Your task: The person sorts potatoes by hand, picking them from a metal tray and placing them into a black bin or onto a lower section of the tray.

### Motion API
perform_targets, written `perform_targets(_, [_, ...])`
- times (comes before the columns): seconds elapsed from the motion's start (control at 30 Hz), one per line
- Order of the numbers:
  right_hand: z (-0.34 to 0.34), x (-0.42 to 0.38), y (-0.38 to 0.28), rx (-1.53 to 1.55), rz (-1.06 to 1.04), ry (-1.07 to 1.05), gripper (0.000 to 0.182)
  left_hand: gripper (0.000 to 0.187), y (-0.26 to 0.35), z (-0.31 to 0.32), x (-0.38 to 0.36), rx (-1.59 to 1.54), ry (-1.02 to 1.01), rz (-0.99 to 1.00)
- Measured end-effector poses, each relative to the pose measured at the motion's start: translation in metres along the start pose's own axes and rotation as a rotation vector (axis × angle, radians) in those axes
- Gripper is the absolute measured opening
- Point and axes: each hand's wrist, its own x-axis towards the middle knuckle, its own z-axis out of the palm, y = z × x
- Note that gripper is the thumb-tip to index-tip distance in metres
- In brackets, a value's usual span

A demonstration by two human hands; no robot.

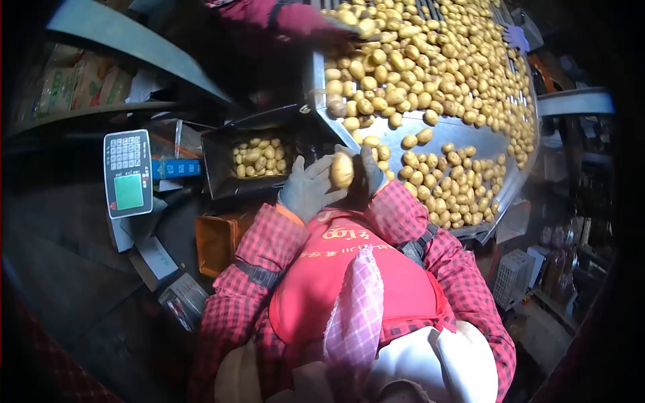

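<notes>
Holding 1 potato [341,170], both hands [339,181] gloved; apron writing unreadable.

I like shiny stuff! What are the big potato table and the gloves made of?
The table looks like bare metal, probably steel: grey and smooth with a dull shine. The gloves on the left hand and right hand look like grey knitted fabric, matte and soft; a coating cannot be told.

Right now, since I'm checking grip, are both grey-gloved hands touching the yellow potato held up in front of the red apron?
Touching. The head view shows the left hand cupping the yellow potato from one side and the right hand pressing its other side, no gap visible.
</notes>
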Motion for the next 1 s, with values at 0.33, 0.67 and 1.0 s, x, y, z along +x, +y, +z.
perform_targets(0.33, [0.0, -0.04, -0.029, 0.265, 0.132, 0.005, 0.078, 0.062, -0.013, 0.004, 0.013, -0.273, 0.283, 0.004])
perform_targets(0.67, [0.035, -0.06, -0.05, -0.408, 0.307, 0.143, 0.042, 0.059, -0.071, -0.027, 0.033, -0.478, -0.308, -0.045])
perform_targets(1.0, [-0.004, -0.086, -0.055, -1.18, -0.369, -0.099, 0.066, 0.07, -0.08, -0.019, 0.03, -0.339, 0.429, -0.052])
